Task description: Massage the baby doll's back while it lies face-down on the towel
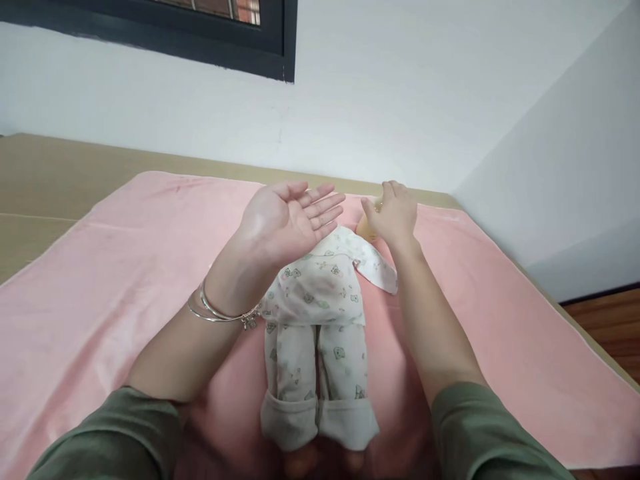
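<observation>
A doll in a white printed top (320,293) and matching trousers with rolled cuffs (345,373) lies on a pink cloth, its feet towards me. My left hand (295,223) is palm up with the fingers spread, over the upper end of the doll, whose head is hidden. Beyond the doll's right-hand sleeve, my right hand (397,213) is at a yellowish bottle-like object (367,229), partly covered by the hand. Its thumb and fingers are curved round the top of that object.
The pink cloth (165,247) covers much of a tan surface (60,167). Behind it stands a white wall (375,100) with a dark window frame (240,50). Brown wood (607,327) shows at the right edge.
</observation>
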A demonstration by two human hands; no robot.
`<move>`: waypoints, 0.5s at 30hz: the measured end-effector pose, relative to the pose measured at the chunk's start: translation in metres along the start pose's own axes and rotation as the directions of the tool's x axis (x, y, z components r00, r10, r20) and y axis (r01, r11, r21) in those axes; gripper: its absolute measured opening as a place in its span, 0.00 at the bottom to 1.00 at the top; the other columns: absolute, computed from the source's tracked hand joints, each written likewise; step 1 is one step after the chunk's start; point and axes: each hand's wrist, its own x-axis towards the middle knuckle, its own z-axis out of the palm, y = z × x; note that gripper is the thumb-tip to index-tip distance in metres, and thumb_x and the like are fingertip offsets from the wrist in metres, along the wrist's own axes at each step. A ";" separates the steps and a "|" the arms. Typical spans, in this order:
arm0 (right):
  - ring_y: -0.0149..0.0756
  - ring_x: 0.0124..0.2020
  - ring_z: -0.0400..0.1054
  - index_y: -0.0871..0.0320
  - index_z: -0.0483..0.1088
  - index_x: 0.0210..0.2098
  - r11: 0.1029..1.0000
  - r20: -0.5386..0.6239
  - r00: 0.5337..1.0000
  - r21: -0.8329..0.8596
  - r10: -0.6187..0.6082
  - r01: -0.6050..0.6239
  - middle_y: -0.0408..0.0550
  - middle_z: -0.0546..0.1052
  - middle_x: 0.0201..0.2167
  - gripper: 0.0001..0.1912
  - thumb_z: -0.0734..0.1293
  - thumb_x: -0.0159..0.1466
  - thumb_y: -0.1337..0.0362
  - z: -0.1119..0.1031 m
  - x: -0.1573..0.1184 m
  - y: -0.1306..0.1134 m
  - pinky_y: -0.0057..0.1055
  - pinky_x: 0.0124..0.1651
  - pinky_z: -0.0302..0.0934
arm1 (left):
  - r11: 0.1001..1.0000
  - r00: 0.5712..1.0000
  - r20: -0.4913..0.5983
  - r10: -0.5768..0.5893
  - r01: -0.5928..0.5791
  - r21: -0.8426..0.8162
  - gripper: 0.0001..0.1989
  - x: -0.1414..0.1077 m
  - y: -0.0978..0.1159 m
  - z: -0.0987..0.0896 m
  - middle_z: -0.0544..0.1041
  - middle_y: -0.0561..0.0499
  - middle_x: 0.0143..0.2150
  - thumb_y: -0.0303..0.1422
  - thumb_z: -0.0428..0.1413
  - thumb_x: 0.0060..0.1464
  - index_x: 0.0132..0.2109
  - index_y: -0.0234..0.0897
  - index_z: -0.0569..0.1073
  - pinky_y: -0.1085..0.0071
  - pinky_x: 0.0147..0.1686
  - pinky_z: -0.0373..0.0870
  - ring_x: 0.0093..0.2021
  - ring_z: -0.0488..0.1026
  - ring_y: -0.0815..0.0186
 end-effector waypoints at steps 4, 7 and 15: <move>0.56 0.69 0.57 0.69 0.60 0.66 1.000 -0.016 1.000 -0.002 0.021 -0.021 0.68 0.65 0.67 0.34 0.55 0.71 0.50 0.000 0.000 0.000 0.53 0.69 0.53 | 1.000 1.000 0.010 0.016 -0.016 0.015 0.22 -0.015 0.005 0.003 0.74 0.40 0.62 0.31 0.45 0.64 0.62 0.37 0.69 0.52 0.63 0.72 0.68 0.68 0.50; 0.56 0.71 0.54 0.69 0.59 0.68 0.998 -0.015 0.998 0.006 0.055 -0.055 0.67 0.63 0.69 0.34 0.55 0.71 0.52 0.002 -0.003 -0.004 0.53 0.71 0.52 | 1.000 0.999 0.030 0.015 -0.015 0.026 0.20 -0.033 0.007 0.010 0.74 0.41 0.61 0.33 0.44 0.66 0.61 0.35 0.71 0.53 0.61 0.73 0.68 0.67 0.49; 0.60 0.75 0.45 0.65 0.48 0.73 0.997 0.156 0.987 0.055 0.037 -0.046 0.67 0.52 0.74 0.38 0.55 0.72 0.49 -0.012 -0.001 0.006 0.70 0.72 0.39 | 0.999 0.999 0.053 0.013 -0.015 0.048 0.20 -0.058 -0.004 0.016 0.76 0.44 0.59 0.34 0.42 0.68 0.57 0.36 0.73 0.54 0.61 0.74 0.69 0.66 0.50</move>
